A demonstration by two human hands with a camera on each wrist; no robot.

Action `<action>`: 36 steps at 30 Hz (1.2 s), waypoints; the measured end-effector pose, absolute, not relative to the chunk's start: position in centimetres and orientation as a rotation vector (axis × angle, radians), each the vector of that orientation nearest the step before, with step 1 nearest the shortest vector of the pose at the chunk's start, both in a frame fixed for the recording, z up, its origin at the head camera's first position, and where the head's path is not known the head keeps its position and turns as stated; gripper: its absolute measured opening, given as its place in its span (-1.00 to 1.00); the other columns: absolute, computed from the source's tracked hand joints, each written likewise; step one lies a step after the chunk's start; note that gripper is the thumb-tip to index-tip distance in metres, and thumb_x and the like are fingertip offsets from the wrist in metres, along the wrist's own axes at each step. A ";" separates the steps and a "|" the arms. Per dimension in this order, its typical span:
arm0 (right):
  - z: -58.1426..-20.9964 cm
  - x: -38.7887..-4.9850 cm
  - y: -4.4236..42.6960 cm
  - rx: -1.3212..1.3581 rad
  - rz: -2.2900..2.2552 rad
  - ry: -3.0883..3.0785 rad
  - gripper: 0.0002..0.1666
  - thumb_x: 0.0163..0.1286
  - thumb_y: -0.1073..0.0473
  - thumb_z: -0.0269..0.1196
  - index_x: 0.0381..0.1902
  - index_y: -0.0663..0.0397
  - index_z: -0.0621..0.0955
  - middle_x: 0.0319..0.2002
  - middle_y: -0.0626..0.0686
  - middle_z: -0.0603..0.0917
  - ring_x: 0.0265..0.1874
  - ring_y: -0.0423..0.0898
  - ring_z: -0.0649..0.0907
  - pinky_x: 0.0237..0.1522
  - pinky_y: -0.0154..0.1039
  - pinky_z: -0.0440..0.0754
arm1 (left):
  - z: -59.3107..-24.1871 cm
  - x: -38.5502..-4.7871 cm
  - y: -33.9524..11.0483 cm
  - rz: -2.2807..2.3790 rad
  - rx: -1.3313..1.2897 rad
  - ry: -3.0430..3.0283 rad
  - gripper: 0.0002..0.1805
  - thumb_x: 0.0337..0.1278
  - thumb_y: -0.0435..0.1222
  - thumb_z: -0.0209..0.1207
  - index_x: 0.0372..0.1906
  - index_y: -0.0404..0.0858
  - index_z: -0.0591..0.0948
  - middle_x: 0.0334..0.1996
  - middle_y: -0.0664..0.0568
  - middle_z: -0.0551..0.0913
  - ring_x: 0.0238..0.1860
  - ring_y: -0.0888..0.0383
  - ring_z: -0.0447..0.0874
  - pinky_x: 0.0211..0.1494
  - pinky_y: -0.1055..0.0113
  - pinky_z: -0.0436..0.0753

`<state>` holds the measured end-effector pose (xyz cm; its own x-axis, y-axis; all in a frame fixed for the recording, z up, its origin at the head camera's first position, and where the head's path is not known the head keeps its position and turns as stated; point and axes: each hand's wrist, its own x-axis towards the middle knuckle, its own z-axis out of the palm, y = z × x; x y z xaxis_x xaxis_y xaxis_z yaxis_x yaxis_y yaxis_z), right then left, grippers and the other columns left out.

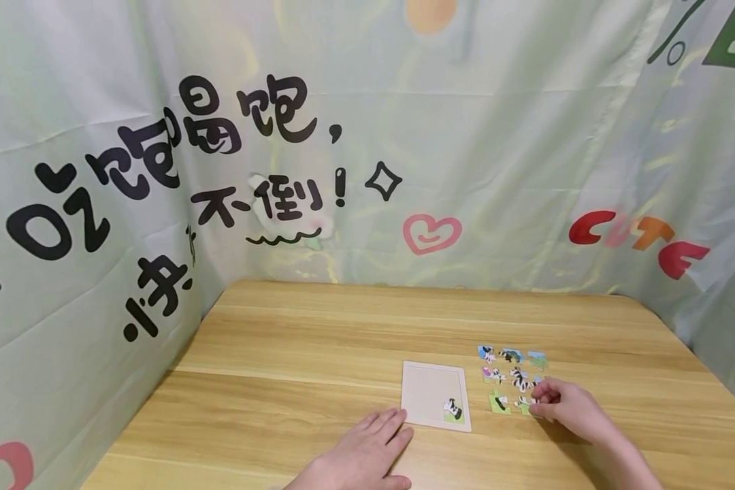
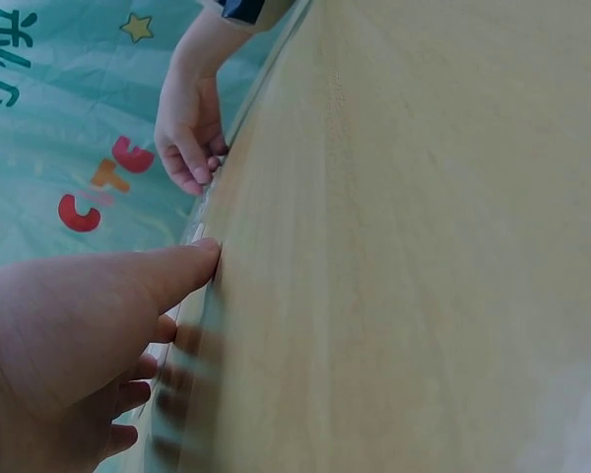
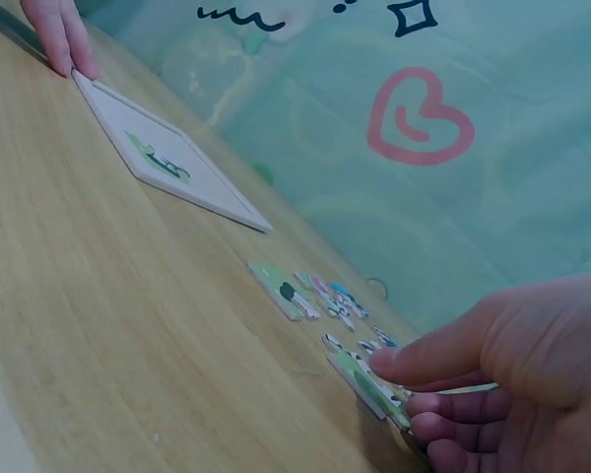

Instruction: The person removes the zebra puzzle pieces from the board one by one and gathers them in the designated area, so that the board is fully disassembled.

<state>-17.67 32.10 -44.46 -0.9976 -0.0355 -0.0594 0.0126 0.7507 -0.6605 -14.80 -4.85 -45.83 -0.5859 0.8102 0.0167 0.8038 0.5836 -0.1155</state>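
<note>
A pale puzzle tray (image 1: 429, 388) lies flat on the table, with one black, white and green piece (image 1: 453, 410) in its near right corner. My left hand (image 1: 367, 449) rests with spread fingers on the table, fingertips touching the tray's near left corner. To the right lie several loose puzzle pieces (image 1: 499, 401) in rough rows, printed with animals, green and blue. My right hand (image 1: 563, 405) is at the near right of this group, its thumb and curled fingers around a green-edged puzzle piece (image 3: 355, 382). The fingers partly hide that piece.
The wood-grain table (image 1: 294, 347) carries the tray and pieces toward its right half. Printed cloth (image 1: 502, 156) hangs along the back and both sides, close to the table edges.
</note>
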 end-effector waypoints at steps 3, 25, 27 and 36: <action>-44.2 -17.6 31.8 -0.011 -1.111 2.874 -0.71 0.12 0.20 0.34 -0.28 0.26 0.54 -0.45 -0.01 0.49 -0.51 -0.19 0.44 -0.52 -0.36 0.43 | -45.8 -14.7 -4.8 0.132 -1.393 -2.756 -0.26 0.20 0.25 -0.16 0.30 -0.17 0.33 0.34 -0.08 0.24 0.35 0.07 0.14 0.30 0.21 0.27; -43.4 -18.6 24.2 -0.284 -1.351 2.768 -0.67 0.09 0.27 0.34 -0.21 0.35 0.56 -0.41 0.01 0.56 -0.40 -0.14 0.53 -0.39 -0.37 0.54 | -45.8 -14.7 -4.8 0.135 -1.403 -2.723 -0.26 0.20 0.24 -0.14 0.29 -0.19 0.34 0.32 -0.09 0.27 0.35 0.07 0.15 0.31 0.22 0.26; -43.7 -18.5 23.7 -0.317 -1.339 2.761 -0.68 0.06 0.26 0.36 -0.23 0.31 0.57 -0.42 0.00 0.55 -0.41 -0.15 0.52 -0.39 -0.37 0.53 | -45.8 -14.7 -4.8 0.137 -1.403 -2.721 -0.27 0.20 0.24 -0.13 0.29 -0.18 0.34 0.32 -0.09 0.27 0.35 0.07 0.15 0.31 0.22 0.26; -44.6 -18.2 22.1 -0.414 -1.227 2.800 -0.72 -0.02 0.26 0.41 -0.33 0.21 0.60 -0.49 -0.07 0.52 -0.49 -0.24 0.47 -0.45 -0.39 0.46 | -45.8 -14.8 -4.8 0.110 -1.399 -2.732 -0.27 0.19 0.23 -0.09 0.28 -0.19 0.34 0.32 -0.10 0.28 0.35 0.06 0.16 0.30 0.20 0.27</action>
<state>-18.17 22.09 -44.64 -0.9623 -0.2662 0.0551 -0.2210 0.6480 -0.7289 -14.78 -4.84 -45.77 -0.5832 0.8118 0.0300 0.8067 0.5831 -0.0958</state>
